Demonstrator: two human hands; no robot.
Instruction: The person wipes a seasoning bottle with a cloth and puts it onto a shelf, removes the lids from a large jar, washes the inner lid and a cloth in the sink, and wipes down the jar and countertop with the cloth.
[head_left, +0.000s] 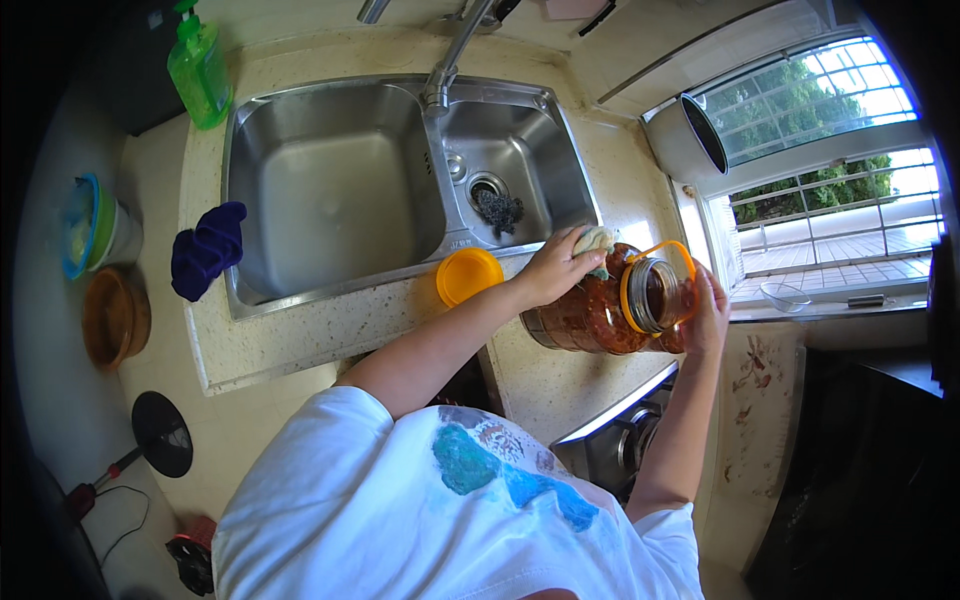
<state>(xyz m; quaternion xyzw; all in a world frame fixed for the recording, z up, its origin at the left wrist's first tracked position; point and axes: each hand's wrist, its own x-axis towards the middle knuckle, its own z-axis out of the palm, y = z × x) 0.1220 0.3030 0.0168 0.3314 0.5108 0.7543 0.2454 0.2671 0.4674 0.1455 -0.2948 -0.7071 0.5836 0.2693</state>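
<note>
A large clear jar (577, 322) with an orange neck ring and handle stands or leans on the counter right of the sink, its mouth uncovered. Chunky red-brown contents show through its wall. My left hand (559, 270) presses a bunched pale, greenish cloth (596, 244) against the jar's upper side. At the jar's mouth, the fingers of my right hand (705, 307) are closed on the orange handle (679, 251). Left of the jar, a round orange lid (469, 277) lies by the sink's front rim. The jar's underside is hidden from view.
A double steel sink (337, 202) with a faucet (442, 79) lies ahead; a dark scouring pad (499, 210) sits by its drain. Around it are a purple cloth (208, 251), a green pump bottle (201, 75) and a pot (679, 142). A gas stove (607, 450) is at the lower right.
</note>
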